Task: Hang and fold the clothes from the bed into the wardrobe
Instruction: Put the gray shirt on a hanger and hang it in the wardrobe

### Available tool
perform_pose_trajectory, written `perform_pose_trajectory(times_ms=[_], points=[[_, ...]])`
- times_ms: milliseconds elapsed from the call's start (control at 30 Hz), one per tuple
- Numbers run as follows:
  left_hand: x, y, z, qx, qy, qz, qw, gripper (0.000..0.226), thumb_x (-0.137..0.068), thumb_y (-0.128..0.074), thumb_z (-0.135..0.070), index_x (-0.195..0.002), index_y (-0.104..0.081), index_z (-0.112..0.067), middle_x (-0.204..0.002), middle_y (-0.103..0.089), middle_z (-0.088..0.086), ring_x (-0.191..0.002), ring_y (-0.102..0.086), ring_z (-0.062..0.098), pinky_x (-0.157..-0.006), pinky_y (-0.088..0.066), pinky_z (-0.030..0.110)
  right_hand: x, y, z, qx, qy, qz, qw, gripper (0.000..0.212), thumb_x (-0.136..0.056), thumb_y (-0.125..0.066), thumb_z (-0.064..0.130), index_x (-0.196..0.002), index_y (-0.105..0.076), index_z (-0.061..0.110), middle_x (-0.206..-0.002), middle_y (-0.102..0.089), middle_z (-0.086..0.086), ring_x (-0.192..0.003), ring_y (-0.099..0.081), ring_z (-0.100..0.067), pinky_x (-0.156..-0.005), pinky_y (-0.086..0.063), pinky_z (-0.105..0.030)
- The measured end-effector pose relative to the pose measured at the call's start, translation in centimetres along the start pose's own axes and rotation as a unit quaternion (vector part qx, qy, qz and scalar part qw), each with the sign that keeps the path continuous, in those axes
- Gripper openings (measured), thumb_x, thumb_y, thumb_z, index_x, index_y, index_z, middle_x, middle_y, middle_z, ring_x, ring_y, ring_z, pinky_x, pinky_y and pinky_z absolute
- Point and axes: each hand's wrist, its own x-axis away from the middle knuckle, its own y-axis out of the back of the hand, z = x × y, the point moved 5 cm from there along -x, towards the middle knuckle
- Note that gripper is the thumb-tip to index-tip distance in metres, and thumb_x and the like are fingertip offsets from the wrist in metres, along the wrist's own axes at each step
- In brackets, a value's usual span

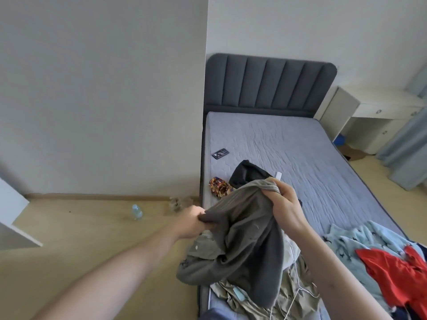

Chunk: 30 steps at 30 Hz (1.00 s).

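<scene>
Pale walls and wood floor (92, 239) surround a bed (300, 144) with quilted grey mattress and ribbed padded headboard (270, 85). Above its near edge, left hand (190, 224) and right hand (285, 200) both grip a soft grey sweatshirt (245, 229).

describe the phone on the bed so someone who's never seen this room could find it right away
Start at the dark padded headboard and come down the wall-side edge of the grey mattress. The phone lies flat there, alone on bare quilting. It is a small dark rectangle, beyond the patterned cloth and black garment.

Both hands (189, 224) (285, 202) outstretched, fingers (272, 192) clenched.
</scene>
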Motion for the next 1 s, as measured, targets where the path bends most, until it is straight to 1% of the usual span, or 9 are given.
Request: perform_pose_trajectory(times_ms=[133, 233, 267, 400, 467, 533, 600, 733, 1000], points=[[-0.3, -0.7, 3.5, 0.284, 0.093, -0.058, 0.953, 0.021, -0.094, -0.071, -0.029, -0.075, -0.071, -0.021, -0.064, -0.068, -0.017, -0.063, -0.06, 0.003, -0.059, -0.043, 0.014, 0.8, 3.2, -2.4, 0.023, -0.04, -0.101, 0.994, 0.023, -0.09, -0.055, 0.033, -0.086, -0.075, 0.023, -0.081, -0.072, -0.002, -0.078, -0.064, -0.011, -0.068, -0.052, -0.024], [-0.5, 3.2, 1.7, 0.251, 0.018, -0.148, 0.957, 0.036, -0.1, -0.063, -0.033, -0.074, -0.06, -0.009, -0.061, -0.057, -0.007, -0.06, -0.051, 0.009, -0.061, -0.037, 0.029, 2.6, 5.7, -5.4, 0.142, -0.12, -0.177, 0.967, 0.013, -0.087, -0.063, 0.036, -0.075, -0.066, 0.034, -0.064, -0.061, 0.018, -0.07, -0.058, -0.015, -0.059, -0.041, -0.025], [-0.3, 4.4, 0.0, 0.21, -0.028, -0.158, 0.964, 0.039, -0.101, -0.06, -0.036, -0.074, -0.055, -0.01, -0.062, -0.051, -0.005, -0.061, -0.045, 0.012, -0.063, -0.034, 0.033, 3.2, 5.8, -6.2, 0.178, -0.138, -0.172, 0.959, 0.009, -0.086, -0.07, 0.033, -0.084, -0.066, 0.04, -0.073, -0.065, 0.021, -0.078, -0.063, -0.012, -0.063, -0.042, -0.023], [1.5, 5.4, -8.0, 0.149, -0.187, -0.069, 0.968, 0.029, -0.1, -0.054, -0.038, -0.08, -0.056, -0.017, -0.067, -0.049, -0.013, -0.065, -0.045, 0.006, -0.065, -0.037, 0.027, 3.3, 1.6, -7.5, 0.212, -0.132, -0.009, 0.968, 0.084, -0.069, -0.089, 0.043, -0.14, -0.045, 0.045, -0.125, -0.057, 0.03, -0.112, -0.054, 0.013, -0.092, -0.044, -0.016], [2.0, 4.5, -11.0, 0.151, -0.237, -0.016, 0.959, 0.023, -0.101, -0.057, -0.029, -0.081, -0.058, -0.018, -0.068, -0.05, -0.016, -0.065, -0.045, 0.003, -0.064, -0.038, 0.018, 2.7, -0.7, -6.9, 0.173, -0.138, 0.058, 0.973, 0.081, -0.069, -0.086, 0.052, -0.137, -0.042, 0.057, -0.123, -0.058, 0.037, -0.107, -0.053, 0.024, -0.085, -0.049, -0.012], [2.2, 3.9, -12.2, 0.162, -0.252, 0.011, 0.954, 0.022, -0.102, -0.059, -0.025, -0.081, -0.06, -0.018, -0.069, -0.052, -0.017, -0.066, -0.046, 0.002, -0.065, -0.038, 0.015, 2.0, -1.6, -6.5, 0.128, -0.132, 0.076, 0.98, 0.045, -0.084, -0.082, 0.042, -0.124, -0.063, 0.042, -0.114, -0.072, 0.019, -0.103, -0.064, 0.011, -0.093, -0.055, -0.03], [2.2, 3.5, -11.4, 0.168, -0.243, 0.012, 0.955, 0.022, -0.1, -0.064, -0.03, -0.081, -0.061, -0.019, -0.069, -0.054, -0.015, -0.065, -0.048, 0.001, -0.064, -0.039, 0.014, 2.0, -1.7, -6.5, 0.084, -0.12, 0.068, 0.987, 0.012, -0.097, -0.071, 0.026, -0.106, -0.076, 0.022, -0.101, -0.078, -0.004, -0.094, -0.071, -0.01, -0.099, -0.054, -0.051], [2.5, 1.1, -5.1, 0.0, -0.148, 0.016, 0.989, 0.043, -0.071, -0.083, -0.06, -0.086, -0.065, -0.024, -0.08, -0.065, -0.007, -0.073, -0.058, 0.007, -0.063, -0.043, 0.023, 3.2, -1.1, -7.3, -0.045, -0.11, 0.028, 0.993, 0.02, -0.105, -0.057, 0.016, -0.101, -0.076, 0.013, -0.095, -0.073, -0.019, -0.088, -0.069, -0.025, -0.082, -0.057, -0.045], [1.9, -9.9, 1.9, -0.038, -0.013, 0.037, 0.998, 0.022, -0.084, -0.072, -0.026, -0.103, -0.072, -0.016, -0.107, -0.067, 0.006, -0.103, -0.063, 0.025, -0.085, -0.049, 0.035, 4.6, 0.5, -10.6, -0.164, -0.151, 0.004, 0.975, 0.021, -0.098, -0.057, 0.025, -0.107, -0.075, 0.02, -0.096, -0.075, -0.009, -0.084, -0.073, -0.024, -0.065, -0.058, -0.032]])
